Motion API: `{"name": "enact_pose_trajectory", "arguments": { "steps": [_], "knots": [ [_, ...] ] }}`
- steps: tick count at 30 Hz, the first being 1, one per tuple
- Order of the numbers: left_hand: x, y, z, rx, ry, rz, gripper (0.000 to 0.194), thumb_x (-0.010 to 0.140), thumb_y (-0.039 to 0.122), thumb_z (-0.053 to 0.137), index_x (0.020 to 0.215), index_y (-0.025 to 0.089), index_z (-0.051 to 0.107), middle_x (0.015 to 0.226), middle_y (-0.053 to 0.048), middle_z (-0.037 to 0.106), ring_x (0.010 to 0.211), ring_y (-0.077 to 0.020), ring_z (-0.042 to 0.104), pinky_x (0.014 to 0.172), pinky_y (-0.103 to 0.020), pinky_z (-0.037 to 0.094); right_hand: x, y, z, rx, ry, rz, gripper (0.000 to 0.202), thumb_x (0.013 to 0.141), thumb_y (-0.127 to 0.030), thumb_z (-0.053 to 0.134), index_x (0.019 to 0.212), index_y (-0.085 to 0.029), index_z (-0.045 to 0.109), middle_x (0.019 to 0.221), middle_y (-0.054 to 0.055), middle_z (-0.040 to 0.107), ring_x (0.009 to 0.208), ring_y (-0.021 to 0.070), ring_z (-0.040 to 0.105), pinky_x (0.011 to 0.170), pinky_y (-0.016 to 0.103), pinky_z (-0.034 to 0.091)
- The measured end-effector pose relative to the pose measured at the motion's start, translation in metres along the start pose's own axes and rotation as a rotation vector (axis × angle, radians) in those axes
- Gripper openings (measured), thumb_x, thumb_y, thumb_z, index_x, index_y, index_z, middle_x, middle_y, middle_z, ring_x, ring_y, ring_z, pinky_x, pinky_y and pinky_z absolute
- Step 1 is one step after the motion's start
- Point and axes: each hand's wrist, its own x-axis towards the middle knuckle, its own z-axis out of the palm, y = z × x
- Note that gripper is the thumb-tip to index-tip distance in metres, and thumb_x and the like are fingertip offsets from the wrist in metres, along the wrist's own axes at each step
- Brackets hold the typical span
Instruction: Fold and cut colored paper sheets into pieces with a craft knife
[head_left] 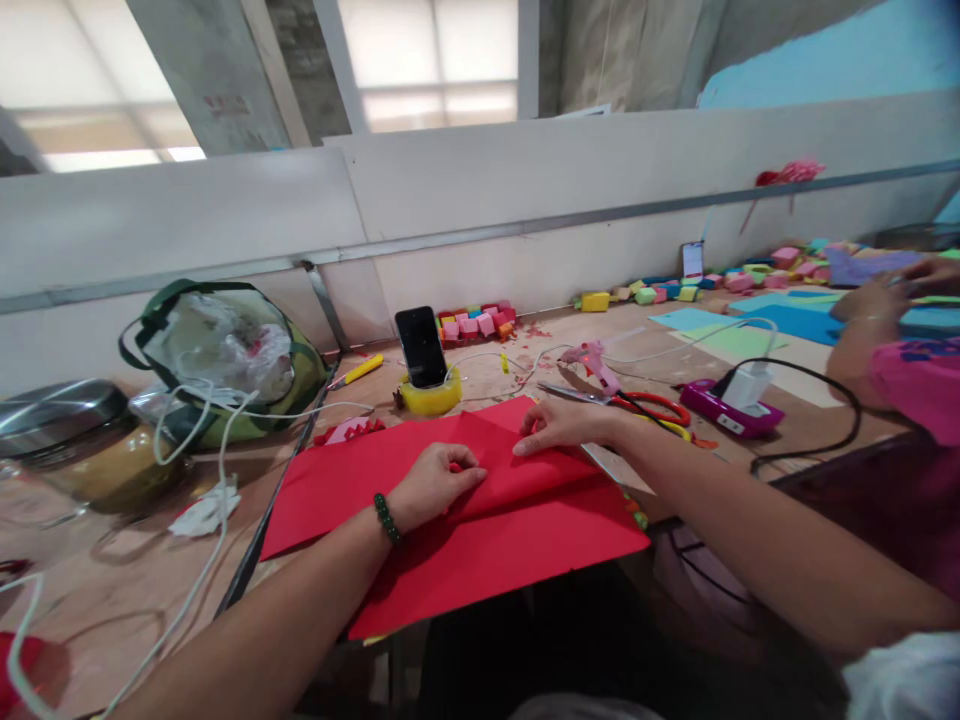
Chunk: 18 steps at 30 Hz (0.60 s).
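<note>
A large red sheet of paper (502,580) lies at the table's front edge, with part of it raised in a fold across the middle. My left hand (435,482), wearing a dark green bead bracelet (387,520), is closed with thumb and fingers pinching the folded paper. On the far right side of the fold, my right hand (559,424) has its fingers bent together and its fingertips on the paper. Just beyond that hand are scissors (660,407) with red-orange handles and a pink glue gun (596,365).
A phone (421,347) stands in a yellow holder (431,395). Beside it lies a yellow utility knife (364,368). Left are a green bag (300,365) and a lidded jar (82,450). A purple power strip (731,410) with cables sits right, near another person's hand (870,305).
</note>
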Motion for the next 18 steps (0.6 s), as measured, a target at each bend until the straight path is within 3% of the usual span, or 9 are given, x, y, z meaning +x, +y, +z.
{"name": "enact_pose_trajectory", "arguments": {
  "steps": [4, 6, 9, 11, 12, 13, 16, 18],
  "knots": [
    [-0.001, 0.001, 0.000, 0.036, 0.027, 0.047, 0.029, 0.076, 0.043, 0.062, 0.072, 0.014, 0.064, 0.052, 0.003, 0.052, 0.043, -0.0090, 0.042, 0.043, -0.021, 0.035, 0.006, 0.000, 0.003, 0.128, -0.065, -0.034, 0.053, 0.058, -0.068, 0.072, 0.061, -0.017, 0.061, 0.052, -0.006, 0.047, 0.052, 0.0087, 0.038, 0.047, 0.024, 0.024],
    [-0.002, 0.005, -0.002, 0.065, 0.073, 0.085, 0.027, 0.076, 0.041, 0.063, 0.072, 0.014, 0.065, 0.061, -0.001, 0.058, 0.054, -0.0124, 0.051, 0.052, -0.024, 0.041, 0.003, -0.002, 0.005, 0.190, -0.050, -0.061, 0.052, 0.062, -0.065, 0.071, 0.058, -0.017, 0.053, 0.051, -0.008, 0.040, 0.050, 0.0074, 0.033, 0.047, 0.024, 0.021],
    [-0.005, 0.016, -0.015, 0.125, 0.320, 0.210, 0.031, 0.073, 0.042, 0.071, 0.090, 0.016, 0.068, 0.093, -0.007, 0.065, 0.086, -0.0204, 0.058, 0.080, -0.032, 0.047, -0.005, -0.009, 0.005, 0.255, -0.023, -0.107, 0.050, 0.067, -0.062, 0.069, 0.060, -0.018, 0.047, 0.053, -0.009, 0.039, 0.051, 0.0068, 0.033, 0.047, 0.024, 0.021],
    [-0.007, 0.022, -0.027, 0.113, 0.513, 0.279, 0.050, 0.069, 0.044, 0.075, 0.109, 0.017, 0.064, 0.107, -0.009, 0.063, 0.099, -0.0235, 0.056, 0.091, -0.038, 0.044, -0.014, -0.017, 0.004, 0.279, -0.030, -0.135, 0.049, 0.070, -0.062, 0.068, 0.061, -0.018, 0.048, 0.055, -0.008, 0.042, 0.052, 0.0069, 0.035, 0.048, 0.024, 0.022],
    [-0.008, 0.024, -0.034, 0.061, 0.521, 0.271, 0.056, 0.069, 0.046, 0.076, 0.115, 0.017, 0.062, 0.109, -0.009, 0.064, 0.101, -0.0241, 0.056, 0.092, -0.039, 0.044, -0.019, -0.022, 0.004, 0.282, -0.043, -0.151, 0.049, 0.071, -0.061, 0.068, 0.061, -0.018, 0.048, 0.055, -0.008, 0.042, 0.052, 0.0070, 0.035, 0.048, 0.024, 0.022],
    [-0.009, 0.026, -0.040, -0.022, 0.444, 0.233, 0.057, 0.070, 0.047, 0.075, 0.116, 0.017, 0.062, 0.108, -0.010, 0.065, 0.101, -0.0243, 0.058, 0.091, -0.039, 0.045, -0.024, -0.028, 0.004, 0.282, -0.058, -0.168, 0.049, 0.071, -0.061, 0.068, 0.061, -0.017, 0.049, 0.054, -0.008, 0.042, 0.052, 0.0070, 0.035, 0.047, 0.024, 0.021],
    [-0.012, 0.027, -0.049, -0.310, -0.014, 0.053, 0.045, 0.073, 0.047, 0.074, 0.102, 0.013, 0.069, 0.101, -0.010, 0.071, 0.092, -0.0237, 0.065, 0.083, -0.035, 0.050, -0.038, -0.047, 0.008, 0.267, -0.114, -0.225, 0.048, 0.073, -0.057, 0.069, 0.057, -0.017, 0.048, 0.050, -0.008, 0.036, 0.050, 0.0063, 0.030, 0.047, 0.025, 0.018],
    [-0.015, 0.027, -0.048, -0.408, -0.212, -0.001, 0.039, 0.071, 0.042, 0.078, 0.094, 0.013, 0.073, 0.096, -0.009, 0.074, 0.087, -0.0224, 0.067, 0.081, -0.033, 0.052, -0.045, -0.057, 0.013, 0.281, -0.146, -0.245, 0.047, 0.074, -0.053, 0.069, 0.055, -0.018, 0.044, 0.049, -0.009, 0.032, 0.050, 0.0058, 0.027, 0.047, 0.025, 0.017]
  ]
}}
